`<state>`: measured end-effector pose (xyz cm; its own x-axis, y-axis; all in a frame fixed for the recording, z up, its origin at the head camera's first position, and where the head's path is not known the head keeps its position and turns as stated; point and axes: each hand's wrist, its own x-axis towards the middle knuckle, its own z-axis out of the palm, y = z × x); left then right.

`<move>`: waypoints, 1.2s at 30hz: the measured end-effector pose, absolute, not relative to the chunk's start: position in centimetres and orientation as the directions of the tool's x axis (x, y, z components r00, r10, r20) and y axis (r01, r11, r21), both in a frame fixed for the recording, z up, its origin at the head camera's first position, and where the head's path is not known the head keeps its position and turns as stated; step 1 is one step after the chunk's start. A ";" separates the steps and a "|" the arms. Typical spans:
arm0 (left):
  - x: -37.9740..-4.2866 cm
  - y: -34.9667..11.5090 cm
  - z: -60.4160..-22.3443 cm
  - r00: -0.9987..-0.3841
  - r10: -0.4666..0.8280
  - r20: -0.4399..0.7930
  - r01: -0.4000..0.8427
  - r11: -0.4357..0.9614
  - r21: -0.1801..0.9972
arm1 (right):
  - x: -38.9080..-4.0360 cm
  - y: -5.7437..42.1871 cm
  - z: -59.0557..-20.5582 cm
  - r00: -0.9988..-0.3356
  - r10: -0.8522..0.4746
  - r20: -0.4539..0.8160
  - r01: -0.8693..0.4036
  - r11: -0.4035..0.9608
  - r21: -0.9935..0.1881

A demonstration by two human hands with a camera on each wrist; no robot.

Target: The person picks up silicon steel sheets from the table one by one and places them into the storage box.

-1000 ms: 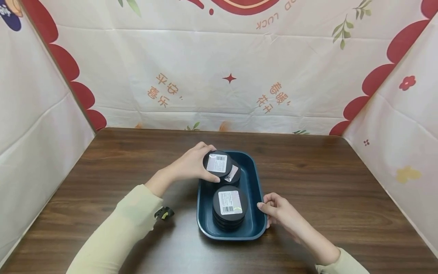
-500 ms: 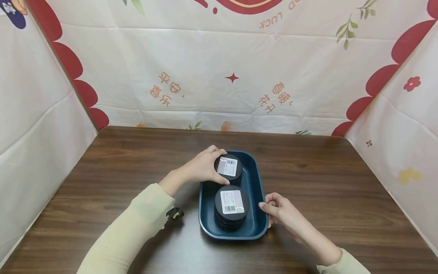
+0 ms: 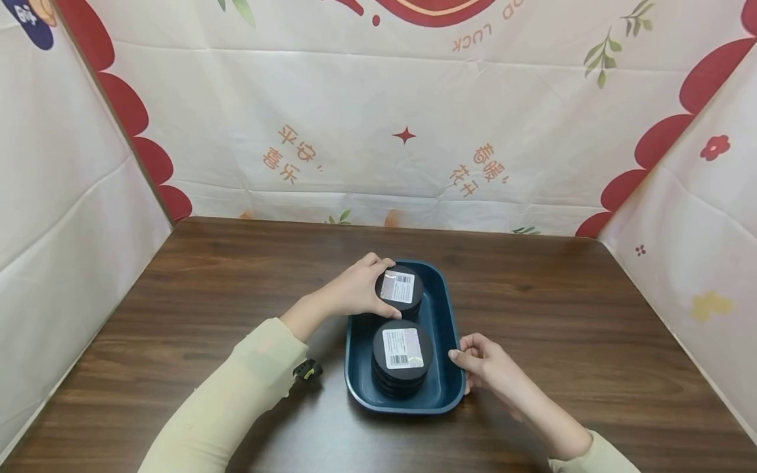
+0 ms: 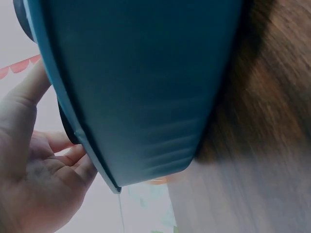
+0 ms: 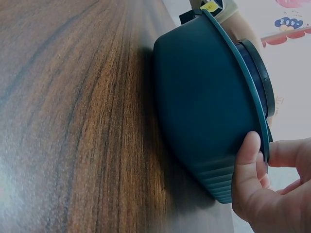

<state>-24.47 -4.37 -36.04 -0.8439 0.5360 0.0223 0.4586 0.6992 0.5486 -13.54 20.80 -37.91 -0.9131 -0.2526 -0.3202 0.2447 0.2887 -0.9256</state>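
Note:
A dark teal tray (image 3: 445, 322) stands on the table, holding two stacks of round black discs with white barcode labels. My left hand (image 3: 357, 289) curls its thumb and fingers round the top black disc (image 3: 417, 289) of the far stack. In the left wrist view the left hand (image 4: 43, 170) reaches over the tray's rim. The near stack of black discs (image 3: 399, 387) stands at the front of the tray, untouched by either hand. My right hand (image 3: 487, 368) pinches the tray's right rim between thumb and fingers, as the right wrist view also shows.
The brown wood-grain table (image 3: 562, 315) extends on both sides of the tray. A white printed cloth (image 3: 349, 131) with red scalloped edging hangs behind it and along both sides. A small black device with a yellow mark (image 3: 308, 369) sits at the left wrist.
My left hand has carried the black disc rightward, bringing it into line on the far stack. The right hand keeps its hold on the tray's rim. The head view has shifted slightly.

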 end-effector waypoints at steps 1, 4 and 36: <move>-24.4 -4.4 -36.0 -0.844 0.536 0.024 0.459 0.697 0.551 | -13.5 20.8 -37.9 -0.913 -0.251 -0.320 0.245 0.290 -0.925; -24.4 -4.4 -36.0 -0.846 0.532 0.025 0.456 0.699 0.551 | -13.6 20.8 -37.9 -0.912 -0.243 -0.330 0.254 0.295 -0.921; -22.9 -8.0 -35.9 -0.863 0.480 0.157 0.501 0.774 0.388 | -15.1 24.1 -37.2 -0.912 -0.366 0.187 -0.410 0.837 -0.363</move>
